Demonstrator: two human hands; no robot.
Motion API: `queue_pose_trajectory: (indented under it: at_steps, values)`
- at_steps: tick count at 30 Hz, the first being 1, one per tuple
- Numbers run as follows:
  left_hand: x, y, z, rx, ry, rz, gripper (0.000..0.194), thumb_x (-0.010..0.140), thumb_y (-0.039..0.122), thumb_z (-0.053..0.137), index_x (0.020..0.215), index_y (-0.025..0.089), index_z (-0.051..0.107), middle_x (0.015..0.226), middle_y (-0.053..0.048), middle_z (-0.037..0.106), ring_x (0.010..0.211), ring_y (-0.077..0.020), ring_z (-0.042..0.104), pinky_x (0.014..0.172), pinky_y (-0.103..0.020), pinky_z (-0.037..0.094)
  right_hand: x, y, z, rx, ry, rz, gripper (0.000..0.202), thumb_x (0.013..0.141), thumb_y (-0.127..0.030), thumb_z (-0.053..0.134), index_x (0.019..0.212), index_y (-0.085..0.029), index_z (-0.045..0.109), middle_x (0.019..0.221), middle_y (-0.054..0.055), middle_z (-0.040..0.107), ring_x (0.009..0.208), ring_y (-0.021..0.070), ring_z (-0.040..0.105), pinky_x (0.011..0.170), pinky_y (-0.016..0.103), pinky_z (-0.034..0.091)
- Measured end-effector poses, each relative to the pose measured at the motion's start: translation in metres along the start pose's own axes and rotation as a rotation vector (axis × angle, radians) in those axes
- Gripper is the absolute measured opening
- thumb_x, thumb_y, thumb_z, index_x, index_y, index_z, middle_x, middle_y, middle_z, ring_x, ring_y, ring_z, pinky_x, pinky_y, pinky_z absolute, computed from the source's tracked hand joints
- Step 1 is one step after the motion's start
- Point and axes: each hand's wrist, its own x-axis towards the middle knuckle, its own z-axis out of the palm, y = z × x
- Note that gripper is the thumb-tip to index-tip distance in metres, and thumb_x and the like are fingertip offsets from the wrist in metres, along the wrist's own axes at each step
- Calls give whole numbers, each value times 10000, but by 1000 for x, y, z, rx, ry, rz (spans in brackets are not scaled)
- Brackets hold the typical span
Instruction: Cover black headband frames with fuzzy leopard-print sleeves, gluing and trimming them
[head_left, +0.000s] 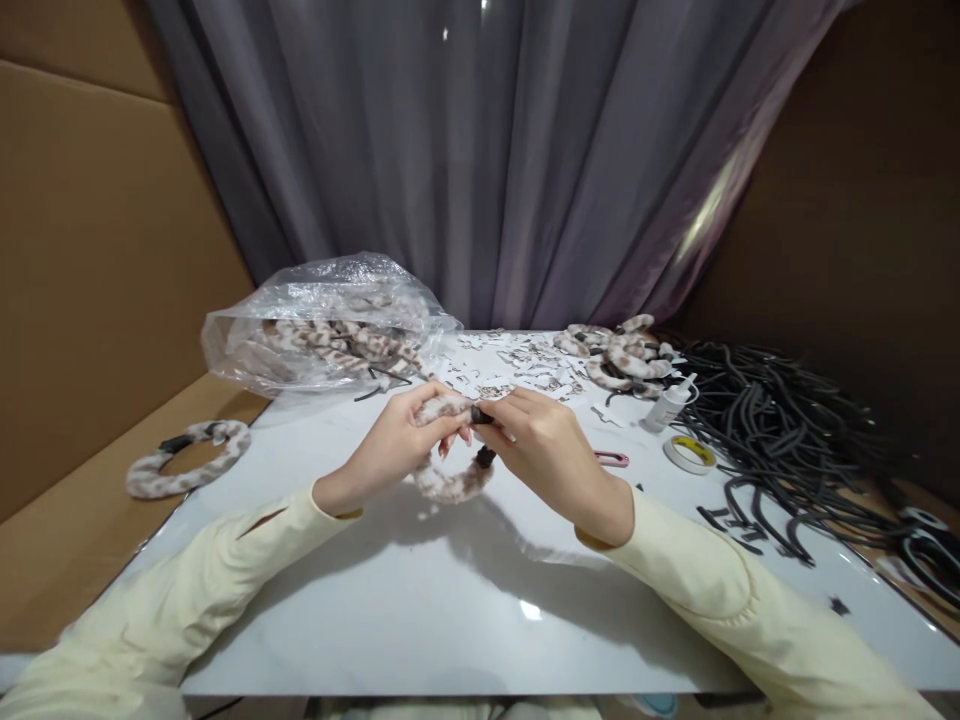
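At left lies a spotted ring [169, 485]. Over the table's [405, 630] middle, the left hand [394, 445] pinches a plush loop [454, 486], seemingly light, soft and bendy, likely best held near its firmer-looking black end [479, 415]; the right hand [551, 440] has that end between its fingers. Farther right stands a white bottle [664, 410].

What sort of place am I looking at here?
Probably a small hand-assembly or craft bench: the left hand and right hand hold a fuzzy spotted ring, similar rings are heaped on the white table, and black tubing is piled at the right.
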Motion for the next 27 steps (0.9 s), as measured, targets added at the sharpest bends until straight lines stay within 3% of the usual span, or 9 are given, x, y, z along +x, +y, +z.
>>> queue_pose_trajectory:
  at_steps: [8, 12, 19, 27]
  values:
    - [0, -6, 1, -22, 5, 32, 195, 807, 346, 574, 868, 161, 561, 672, 3, 596, 506, -86, 463, 387, -166, 318, 1, 2, 5, 135, 53, 139, 9, 801, -158, 569, 793, -161, 571, 694, 35, 603, 646, 147, 554, 605, 234, 389]
    - [-1, -6, 1, -23, 6, 33, 200, 815, 343, 562, 899, 163, 558, 682, 4, 603, 509, -87, 465, 410, -176, 344, 1, 1, 3, 164, 74, 184, 141, 785, -184, 580, 906, -184, 507, 733, 25, 618, 678, 155, 578, 593, 225, 393]
    - [-1, -6, 4, -42, 26, 42, 189, 815, 324, 561, 900, 156, 548, 682, 5, 600, 505, -81, 465, 397, -168, 341, 2, 2, 1, 124, 104, 123, 95, 777, -179, 578, 771, -183, 483, 674, 18, 577, 615, 138, 531, 588, 229, 384]
    - [-2, -6, 4, -52, 20, 39, 168, 816, 316, 556, 859, 156, 531, 668, 4, 595, 510, -84, 465, 422, -178, 365, 3, 2, 1, 117, 118, 107, 64, 774, -168, 573, 796, -170, 513, 655, 15, 567, 606, 137, 516, 584, 230, 378]
